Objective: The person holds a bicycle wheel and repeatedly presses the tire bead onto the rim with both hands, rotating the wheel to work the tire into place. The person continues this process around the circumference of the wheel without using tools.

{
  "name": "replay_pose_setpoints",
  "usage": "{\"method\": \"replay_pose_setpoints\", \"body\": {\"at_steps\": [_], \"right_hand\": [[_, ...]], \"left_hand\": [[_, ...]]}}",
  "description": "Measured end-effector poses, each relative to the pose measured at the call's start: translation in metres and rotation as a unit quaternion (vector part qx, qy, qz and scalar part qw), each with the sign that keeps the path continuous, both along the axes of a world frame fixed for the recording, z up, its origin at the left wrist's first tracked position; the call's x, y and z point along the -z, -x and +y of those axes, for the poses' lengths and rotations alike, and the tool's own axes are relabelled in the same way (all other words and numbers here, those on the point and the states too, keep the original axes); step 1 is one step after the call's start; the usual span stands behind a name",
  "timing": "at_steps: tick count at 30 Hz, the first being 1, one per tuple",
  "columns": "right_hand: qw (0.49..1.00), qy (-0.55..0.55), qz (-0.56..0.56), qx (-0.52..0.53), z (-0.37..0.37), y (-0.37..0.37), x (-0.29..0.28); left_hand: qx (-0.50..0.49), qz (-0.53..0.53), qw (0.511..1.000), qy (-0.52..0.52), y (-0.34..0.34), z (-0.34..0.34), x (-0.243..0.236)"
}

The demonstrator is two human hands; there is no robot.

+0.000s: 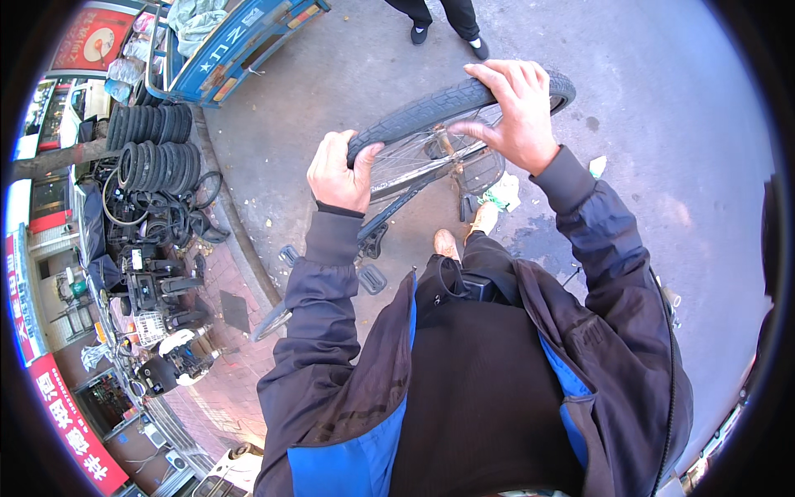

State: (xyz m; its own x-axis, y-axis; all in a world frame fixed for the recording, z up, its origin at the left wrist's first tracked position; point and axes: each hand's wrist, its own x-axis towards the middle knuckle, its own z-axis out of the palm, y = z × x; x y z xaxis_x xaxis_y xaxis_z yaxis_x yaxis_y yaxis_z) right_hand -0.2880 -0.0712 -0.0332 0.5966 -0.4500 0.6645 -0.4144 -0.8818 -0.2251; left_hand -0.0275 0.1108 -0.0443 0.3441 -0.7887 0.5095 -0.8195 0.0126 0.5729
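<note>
A black bicycle tire (422,112) on a spoked wheel spans the upper middle, tilted above the pavement. My left hand (341,172) grips its left section, fingers curled over the rubber and thumb along the near side. My right hand (520,116) holds the tire farther right, fingers bent over the top and thumb reaching inward beside the spokes, slightly blurred. Below the wheel are the dark bicycle frame (389,211) and a pedal (372,280). My feet (445,244) stand beneath it, near a crumpled white-and-green item (502,195) on the ground.
Another person's legs (455,25) stand beyond the wheel. A blue cart (232,54) is at upper left. Along the left, beside the curb (252,257), are stacked tires (153,166), parked scooters (157,331) and shopfronts with signs. Grey pavement (654,166) extends to the right.
</note>
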Motion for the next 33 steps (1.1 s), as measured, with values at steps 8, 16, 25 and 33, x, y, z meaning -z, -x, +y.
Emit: {"method": "replay_pose_setpoints", "body": {"at_steps": [8,16,25,33], "right_hand": [[0.999,0.011,-0.003,-0.041,-0.020,-0.002,-0.009],[0.987,-0.116,-0.103,0.039,-0.031,-0.016,-0.008],[0.991,-0.089,-0.062,0.081,-0.033,-0.031,-0.007],[0.997,-0.051,-0.047,0.024,-0.022,-0.036,-0.021]], "left_hand": [[-0.024,0.019,0.999,-0.023,0.009,-0.011,-0.009],[-0.022,0.085,0.991,-0.098,0.015,-0.008,-0.025],[0.090,0.012,0.992,-0.093,0.021,-0.021,-0.052],[0.101,-0.040,0.991,-0.080,0.051,-0.057,-0.056]]}}
